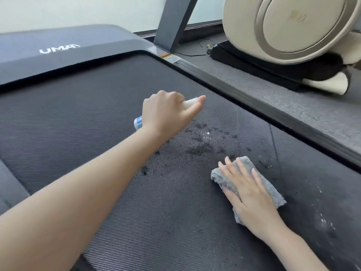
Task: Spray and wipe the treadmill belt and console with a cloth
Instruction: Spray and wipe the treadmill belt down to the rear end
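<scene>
Both hands engaged: left hand (166,112) wraps a spray bottle (138,123), forefinger on its nozzle, aimed at the treadmill belt (97,124)'s wet patch (199,141); right hand (252,194), fingers straight, presses a grey cloth (244,163) beside that patch, likely to wipe it.

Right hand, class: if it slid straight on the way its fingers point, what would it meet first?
Probably the dark wet spray spots on the belt, just past the cloth under the right hand.
</scene>
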The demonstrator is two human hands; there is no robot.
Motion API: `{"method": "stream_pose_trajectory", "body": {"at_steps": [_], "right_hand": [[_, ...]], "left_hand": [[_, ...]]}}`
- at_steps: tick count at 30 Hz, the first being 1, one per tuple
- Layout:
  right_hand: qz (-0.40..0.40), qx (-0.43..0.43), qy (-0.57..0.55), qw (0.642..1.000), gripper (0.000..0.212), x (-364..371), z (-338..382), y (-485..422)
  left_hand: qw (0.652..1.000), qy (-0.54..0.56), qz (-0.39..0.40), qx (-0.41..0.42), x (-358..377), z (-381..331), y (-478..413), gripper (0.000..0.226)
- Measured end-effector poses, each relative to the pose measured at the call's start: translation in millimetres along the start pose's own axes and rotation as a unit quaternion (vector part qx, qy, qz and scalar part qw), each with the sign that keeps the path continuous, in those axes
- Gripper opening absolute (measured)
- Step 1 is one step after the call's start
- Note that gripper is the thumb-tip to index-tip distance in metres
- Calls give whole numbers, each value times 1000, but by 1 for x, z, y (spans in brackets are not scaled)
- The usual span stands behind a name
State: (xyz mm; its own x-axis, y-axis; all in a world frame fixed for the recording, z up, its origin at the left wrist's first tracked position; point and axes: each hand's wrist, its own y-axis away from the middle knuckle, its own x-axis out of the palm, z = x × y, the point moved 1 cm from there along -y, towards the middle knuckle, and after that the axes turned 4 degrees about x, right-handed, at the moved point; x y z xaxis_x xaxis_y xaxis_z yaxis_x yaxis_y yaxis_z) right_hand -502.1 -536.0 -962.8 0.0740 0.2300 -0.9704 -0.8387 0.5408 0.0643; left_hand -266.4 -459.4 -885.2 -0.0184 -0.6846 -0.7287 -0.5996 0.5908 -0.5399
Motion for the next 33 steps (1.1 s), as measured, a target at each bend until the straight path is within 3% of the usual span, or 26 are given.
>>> {"method": "stream_pose_trajectory", "body": {"at_steps": [2, 5, 9, 16, 21, 26, 30, 33], "right_hand": [[13, -31, 2, 999, 64, 2, 22, 0], [35, -144, -2, 989, 59, 10, 92, 4], [71, -325, -34, 942, 54, 35, 196, 13], [38, -383, 14, 923, 53, 39, 203, -22], [33, -277, 51, 959, 53, 21, 166, -119], [-11, -60, 7, 998, 53, -9, 64, -198], [-24, 96, -14, 995, 50, -35, 5, -196], [-20, 108, 26, 994, 50, -33, 4, -210]], "left_hand": [[1000, -2, -7, 3, -19, 11, 16, 64], [1000, -9, -16, 12, -46, 30, 38, 66], [999, -5, -37, 19, -85, 53, 62, 68], [999, -27, -41, 15, -118, 78, 74, 67], [999, -29, -38, -3, -105, 76, 64, 68], [999, -22, -35, -6, -89, 74, 54, 66], [999, -34, -23, -10, -86, 78, 57, 67], [999, -35, -22, -15, -90, 78, 62, 67]]}}
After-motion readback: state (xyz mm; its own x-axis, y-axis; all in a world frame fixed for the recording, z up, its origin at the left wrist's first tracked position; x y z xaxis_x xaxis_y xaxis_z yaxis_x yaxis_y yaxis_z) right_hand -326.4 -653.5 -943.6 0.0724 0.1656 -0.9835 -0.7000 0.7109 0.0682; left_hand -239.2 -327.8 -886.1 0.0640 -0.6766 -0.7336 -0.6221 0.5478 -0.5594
